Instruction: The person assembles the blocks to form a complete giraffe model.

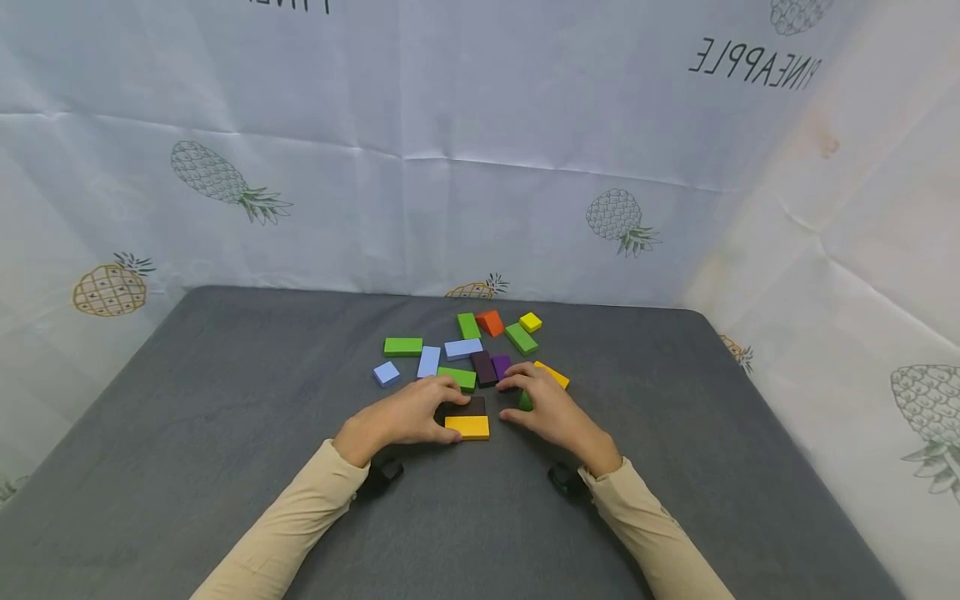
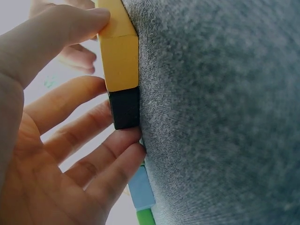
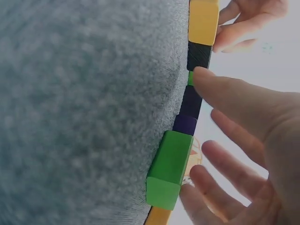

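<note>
My left hand (image 1: 412, 411) spans a yellow block (image 1: 468, 428) and a black block (image 1: 474, 407) lying side by side on the table. Its thumb lies on the yellow block, and its fingertips reach the black block at the far side, as the left wrist view shows. To the right, my right hand (image 1: 551, 408) hovers with fingers spread and nothing between them. A dark green block (image 3: 171, 159) stands beside those fingers, partly hidden by the hand in the head view. A purple block (image 1: 501, 365) and a dark brown block (image 1: 483, 368) lie just beyond.
Farther back on the grey table (image 1: 262, 375) lie several light blue and green blocks, among them a blue one (image 1: 387, 374) at left. An orange-red block (image 1: 491, 322) and a small yellow block (image 1: 531, 322) sit farthest away. Another yellow block (image 1: 552, 374) lies beyond my right hand.
</note>
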A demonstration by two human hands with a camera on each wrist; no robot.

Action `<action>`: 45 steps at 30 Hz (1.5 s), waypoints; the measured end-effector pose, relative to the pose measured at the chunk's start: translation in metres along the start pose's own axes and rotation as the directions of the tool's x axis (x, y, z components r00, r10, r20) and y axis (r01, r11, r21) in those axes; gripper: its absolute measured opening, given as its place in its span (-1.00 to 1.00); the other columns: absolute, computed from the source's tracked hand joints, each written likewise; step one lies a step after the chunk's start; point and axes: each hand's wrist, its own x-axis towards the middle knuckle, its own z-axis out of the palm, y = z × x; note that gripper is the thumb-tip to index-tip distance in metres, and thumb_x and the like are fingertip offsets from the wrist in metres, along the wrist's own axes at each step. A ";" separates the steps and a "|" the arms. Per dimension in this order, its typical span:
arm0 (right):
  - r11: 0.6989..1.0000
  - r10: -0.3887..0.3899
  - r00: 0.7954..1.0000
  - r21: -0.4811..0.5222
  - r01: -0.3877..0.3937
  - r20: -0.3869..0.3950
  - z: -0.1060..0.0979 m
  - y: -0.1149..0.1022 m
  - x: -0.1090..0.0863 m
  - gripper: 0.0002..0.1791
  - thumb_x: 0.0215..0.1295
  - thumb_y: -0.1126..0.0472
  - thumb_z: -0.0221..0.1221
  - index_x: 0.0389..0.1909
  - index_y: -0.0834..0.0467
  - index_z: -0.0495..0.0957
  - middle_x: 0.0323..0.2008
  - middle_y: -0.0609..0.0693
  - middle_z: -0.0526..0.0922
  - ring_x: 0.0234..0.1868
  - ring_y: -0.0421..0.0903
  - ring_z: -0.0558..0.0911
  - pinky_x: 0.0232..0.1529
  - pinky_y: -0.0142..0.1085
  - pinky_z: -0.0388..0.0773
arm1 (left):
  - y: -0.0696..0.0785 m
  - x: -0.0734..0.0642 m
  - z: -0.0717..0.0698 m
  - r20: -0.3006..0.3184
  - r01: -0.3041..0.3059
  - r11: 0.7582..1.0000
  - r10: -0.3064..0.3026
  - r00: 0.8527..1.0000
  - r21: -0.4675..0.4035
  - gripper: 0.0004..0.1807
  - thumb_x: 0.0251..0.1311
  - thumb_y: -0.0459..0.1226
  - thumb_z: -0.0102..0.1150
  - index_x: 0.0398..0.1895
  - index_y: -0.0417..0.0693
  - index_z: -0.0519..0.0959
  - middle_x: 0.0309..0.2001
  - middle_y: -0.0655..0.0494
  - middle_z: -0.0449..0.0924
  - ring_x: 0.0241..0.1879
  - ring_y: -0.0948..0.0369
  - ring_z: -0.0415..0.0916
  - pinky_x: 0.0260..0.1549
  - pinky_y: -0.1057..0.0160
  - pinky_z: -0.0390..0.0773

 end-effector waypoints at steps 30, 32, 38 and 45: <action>0.992 0.124 0.992 -0.021 -0.125 -0.037 0.000 0.002 0.002 -0.67 0.28 0.20 0.32 0.05 0.14 0.66 0.20 0.11 0.52 0.19 0.06 0.56 0.24 0.02 0.50 | -0.001 0.000 0.001 0.002 -0.001 1.000 0.001 1.000 0.009 -0.42 0.17 -0.09 0.39 0.24 -0.10 0.57 0.24 -0.04 0.48 0.26 0.00 0.41 0.25 -0.04 0.44; 0.992 0.123 0.992 -0.013 -0.123 -0.042 0.001 0.004 0.002 -0.69 0.28 0.18 0.32 0.04 0.12 0.66 0.19 0.09 0.55 0.19 0.05 0.57 0.24 0.03 0.50 | -0.001 0.000 0.001 0.004 -0.001 1.000 0.001 1.000 0.010 -0.43 0.17 -0.11 0.38 0.24 -0.10 0.57 0.24 -0.04 0.48 0.26 0.00 0.41 0.26 -0.04 0.44; 0.993 0.116 0.991 0.004 -0.116 -0.063 0.003 0.007 0.005 -0.74 0.27 0.18 0.33 -0.04 0.11 0.69 0.04 0.03 0.70 0.08 -0.01 0.63 0.18 -0.02 0.54 | -0.002 0.001 0.001 0.006 -0.006 1.000 0.006 1.000 0.010 -0.44 0.17 -0.14 0.38 0.24 -0.12 0.57 0.22 -0.04 0.48 0.23 0.02 0.42 0.23 -0.02 0.46; 0.987 0.156 0.987 -0.023 -0.157 -0.040 -0.001 0.005 0.005 -0.78 0.21 0.29 0.33 -0.11 0.13 0.69 -0.14 -0.01 0.71 -0.13 -0.09 0.61 0.04 -0.06 0.57 | -0.002 -0.001 0.002 0.000 -0.005 1.000 0.005 1.000 0.009 -0.44 0.16 -0.13 0.39 0.23 -0.10 0.58 0.19 -0.01 0.49 0.20 0.04 0.43 0.21 -0.01 0.47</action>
